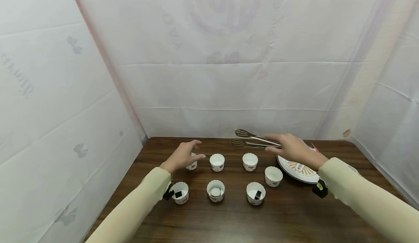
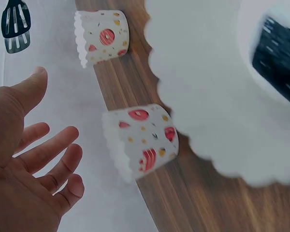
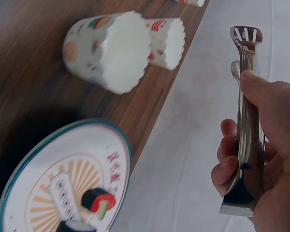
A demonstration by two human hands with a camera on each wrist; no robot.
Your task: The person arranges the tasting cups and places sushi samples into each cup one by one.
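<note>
My left hand (image 1: 182, 157) hovers with relaxed, parted fingers beside a paper baking cup (image 1: 191, 166) at the back left, partly covering it. Nothing is in that palm in the left wrist view. Metal serving tongs (image 3: 245, 140) with slotted ends are gripped in my right hand (image 1: 296, 150), thumb on one side and fingers on the other. Their arms stand apart above the back of the table, tips pointing left. Under the right forearm lies a white plate (image 1: 302, 179) with an orange ray pattern. On it sit a sushi roll (image 3: 98, 201) and a pale patterned rectangular piece (image 3: 64, 195).
Across the dark wooden table (image 1: 209, 223) stand several scalloped paper cups. The front left cup (image 1: 184, 199) and front right cup (image 1: 251, 199) hold black pieces; the front middle cup (image 1: 216, 200) holds a round white piece. White cloth (image 1: 222, 83) hangs behind.
</note>
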